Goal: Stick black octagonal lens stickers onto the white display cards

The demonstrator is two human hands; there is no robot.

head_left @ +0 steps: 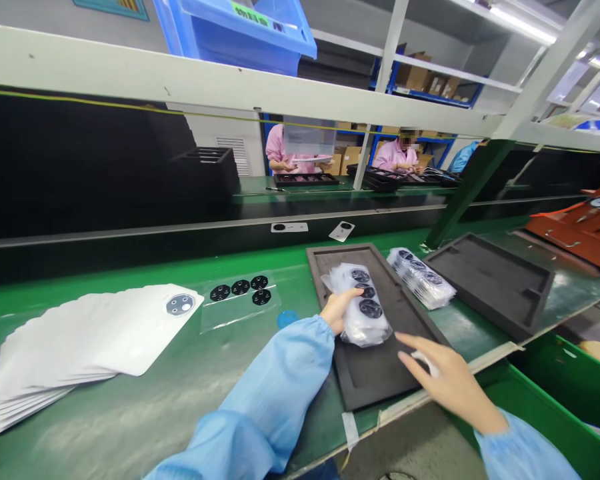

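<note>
plastic packets point(361, 331) (round discs point(371, 309)) sit in the left hand point(337, 311).

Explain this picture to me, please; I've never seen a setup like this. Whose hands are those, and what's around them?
These are a person's own bare hands, coming out of blue sleeves. The only picture comes from a camera on that person's head, looking forward and down. The left hand grips a clear-plastic bundle showing black round pieces, above a dark tray. The right hand is open beside it; something white shows near its fingers, too unclear to name. On the green table lie fanned white sheets, four black discs on clear film, and another bundle.
</note>
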